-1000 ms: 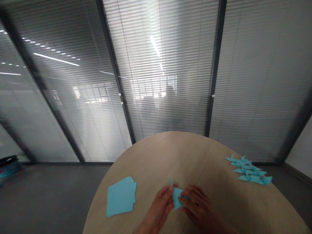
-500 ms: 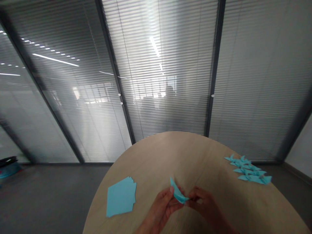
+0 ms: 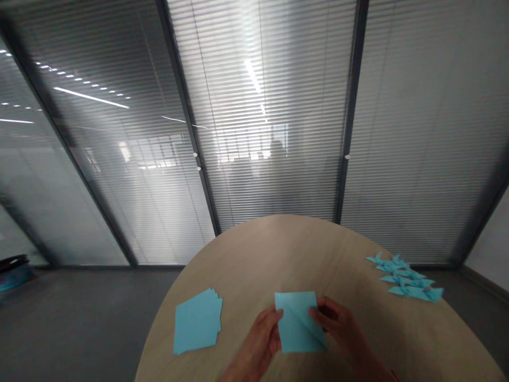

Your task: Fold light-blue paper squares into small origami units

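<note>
A square sheet of light blue paper (image 3: 299,329) is spread between my hands, with a diagonal crease running across it. My left hand (image 3: 260,339) pinches its left edge, thumb on top and fingers behind. At the right edge my right hand (image 3: 338,321) grips the sheet the same way. To the left of my hands, a fanned stack of light blue paper sheets (image 3: 198,322) lies on the table.
The round wooden table (image 3: 278,244) fills the lower middle. Several folded blue paper figures (image 3: 415,293) stand in rows by its right edge. Glass panels with blinds (image 3: 270,191) rise behind the table. A blue and black object (image 3: 16,273) is on the floor at far left.
The paper was folded into a narrow shape and has been opened out into a flat square. My right hand has moved slightly right and up, to the sheet's right edge.
</note>
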`<act>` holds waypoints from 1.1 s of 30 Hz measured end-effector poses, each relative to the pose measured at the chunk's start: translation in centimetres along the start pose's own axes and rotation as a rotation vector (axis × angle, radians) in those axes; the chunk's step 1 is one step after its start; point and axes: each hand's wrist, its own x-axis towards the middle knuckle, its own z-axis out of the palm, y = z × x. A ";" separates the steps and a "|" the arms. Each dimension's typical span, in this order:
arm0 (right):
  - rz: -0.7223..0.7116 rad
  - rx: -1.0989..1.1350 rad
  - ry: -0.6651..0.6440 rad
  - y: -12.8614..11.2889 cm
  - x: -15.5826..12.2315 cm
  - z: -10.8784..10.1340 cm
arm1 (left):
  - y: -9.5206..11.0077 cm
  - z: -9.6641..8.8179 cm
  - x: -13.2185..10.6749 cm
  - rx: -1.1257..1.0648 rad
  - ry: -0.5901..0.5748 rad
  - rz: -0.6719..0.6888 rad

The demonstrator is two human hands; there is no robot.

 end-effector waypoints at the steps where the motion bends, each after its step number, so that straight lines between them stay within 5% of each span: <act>1: -0.037 -0.014 0.027 0.1 0.0 0.1 | -0.1 0.0 0.0 -0.003 -0.036 -0.007; 5: -0.124 -0.018 0.096 0.7 -0.1 0.5 | -0.7 -0.1 0.3 0.090 -0.116 0.038; 15: -0.014 0.052 0.108 2.0 0.3 -0.1 | -0.2 -0.5 1.0 0.331 -0.092 0.105; 22: -0.229 -0.168 0.004 0.9 -0.1 -0.2 | -0.7 -1.3 0.9 0.552 -0.023 0.089; 30: -0.431 -0.085 -0.049 0.5 -0.5 -0.2 | 0.0 -1.9 0.6 0.346 -0.100 0.065; 33: -0.472 -0.113 -0.082 0.1 -0.8 -0.1 | 0.1 -1.6 0.7 0.378 -0.044 0.090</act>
